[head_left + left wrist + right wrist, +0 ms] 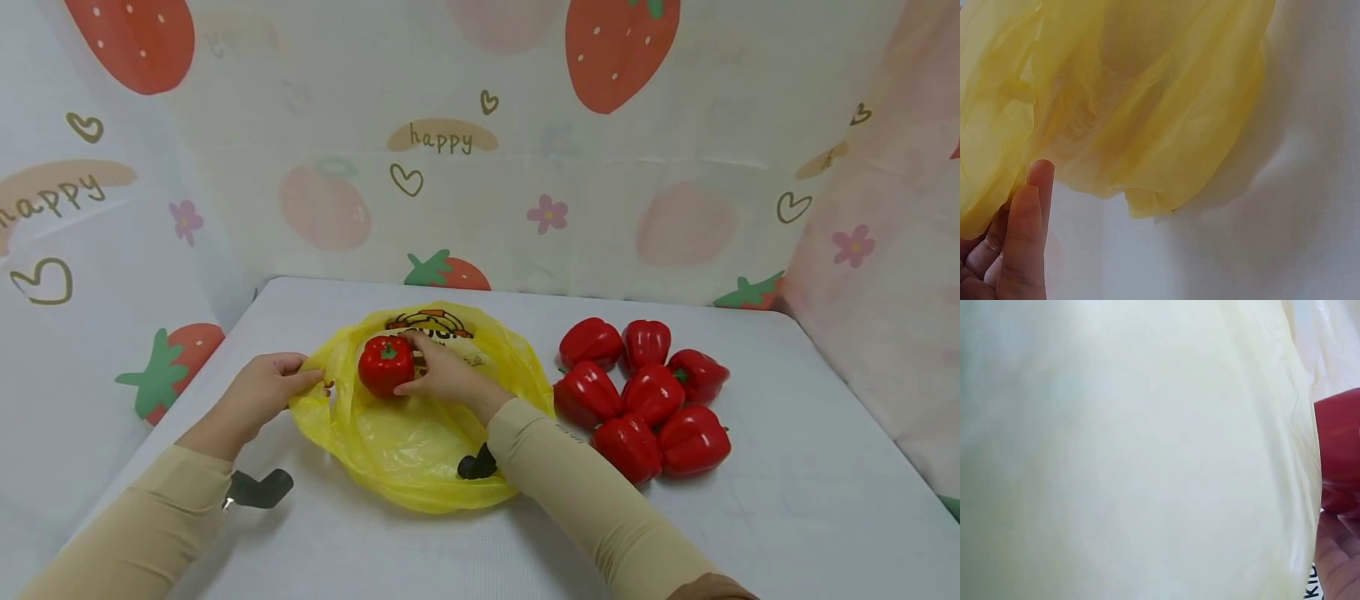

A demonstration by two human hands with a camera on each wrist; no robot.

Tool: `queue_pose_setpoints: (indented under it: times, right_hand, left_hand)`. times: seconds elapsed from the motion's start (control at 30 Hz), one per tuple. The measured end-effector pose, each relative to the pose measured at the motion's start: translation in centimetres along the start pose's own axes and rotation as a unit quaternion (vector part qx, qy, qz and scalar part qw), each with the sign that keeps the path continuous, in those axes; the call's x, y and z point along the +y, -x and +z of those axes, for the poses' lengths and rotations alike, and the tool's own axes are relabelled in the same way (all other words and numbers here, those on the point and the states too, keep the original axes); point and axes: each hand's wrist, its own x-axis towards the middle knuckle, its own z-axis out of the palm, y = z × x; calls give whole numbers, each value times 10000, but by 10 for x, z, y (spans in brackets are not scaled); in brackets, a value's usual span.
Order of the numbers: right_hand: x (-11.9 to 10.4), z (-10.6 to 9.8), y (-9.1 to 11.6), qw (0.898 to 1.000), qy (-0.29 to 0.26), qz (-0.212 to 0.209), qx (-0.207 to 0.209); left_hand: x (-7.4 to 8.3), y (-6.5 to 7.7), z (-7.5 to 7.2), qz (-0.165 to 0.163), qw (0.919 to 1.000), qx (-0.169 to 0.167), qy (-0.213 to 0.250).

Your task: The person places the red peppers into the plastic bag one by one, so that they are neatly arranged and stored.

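Against strawberry-print cloth (pixel 450 208) on a white table (pixel 810 483): pinching the edge of a translucent yellow plastic bag (pixel 420 493) with the left hand (pixel 258 396); gripping a glossy, rounded red bell pepper (pixel 384 368) at the bag's open mouth with the right hand (pixel 450 377); apparently loading, next needing lowering and release; with no other contents discernible, and seven more red peppers (pixel 652 396) outside.

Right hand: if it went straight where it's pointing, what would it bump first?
Holding the red pepper, the right hand would probably bump the left side of the yellow bag, though depth is unclear.
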Motion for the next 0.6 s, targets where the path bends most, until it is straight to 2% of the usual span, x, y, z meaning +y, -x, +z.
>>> queue_pose_setpoints:
  times: [0.6]
  right_hand:
    - [-7, 3, -4, 9992, 375, 110, 94]
  left_hand:
    - [1, -1, 2, -62, 10000, 4, -68]
